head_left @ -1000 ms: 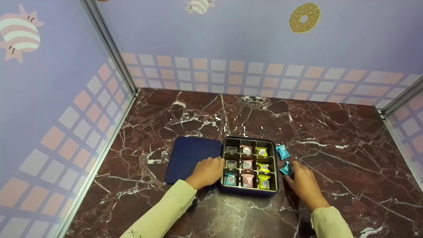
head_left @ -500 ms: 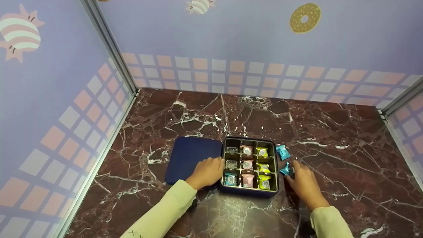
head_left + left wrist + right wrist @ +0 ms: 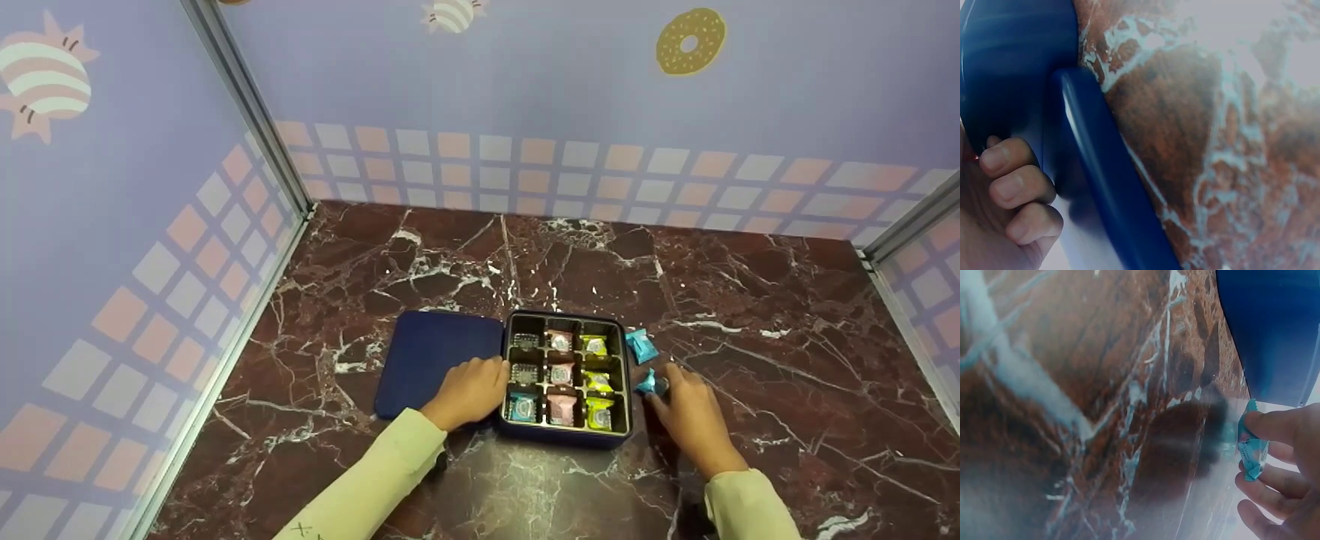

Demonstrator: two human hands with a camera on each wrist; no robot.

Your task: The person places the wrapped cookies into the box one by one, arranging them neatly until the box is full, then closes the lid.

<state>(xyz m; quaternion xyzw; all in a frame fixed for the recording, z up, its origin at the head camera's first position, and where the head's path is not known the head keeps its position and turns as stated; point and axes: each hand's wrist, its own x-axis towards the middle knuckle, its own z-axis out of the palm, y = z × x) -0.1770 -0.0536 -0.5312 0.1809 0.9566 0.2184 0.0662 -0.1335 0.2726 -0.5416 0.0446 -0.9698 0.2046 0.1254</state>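
Note:
An open navy blue tin (image 3: pixel 566 435) stands on the marbled table, its tray split into several compartments. In them lie yellow-wrapped candies (image 3: pixel 598 412), pink-wrapped candies (image 3: pixel 561 409) and one blue-wrapped candy (image 3: pixel 523 407) at the near left; the two compartments behind that one hold no candy. My left hand (image 3: pixel 472 390) holds the tin's left side, fingers curled against it in the left wrist view. Just right of the tin, my right hand (image 3: pixel 690 416) pinches a blue-wrapped candy (image 3: pixel 1252 450) between thumb and fingers. Another blue-wrapped candy (image 3: pixel 641 345) lies behind it, beside the tin.
The tin's navy lid (image 3: pixel 435 356) lies flat to the left of the tin, partly under the left forearm and hand. Printed wall panels (image 3: pixel 487 90) in metal frames bound the dark red marbled table (image 3: pixel 787 360) at the back and sides.

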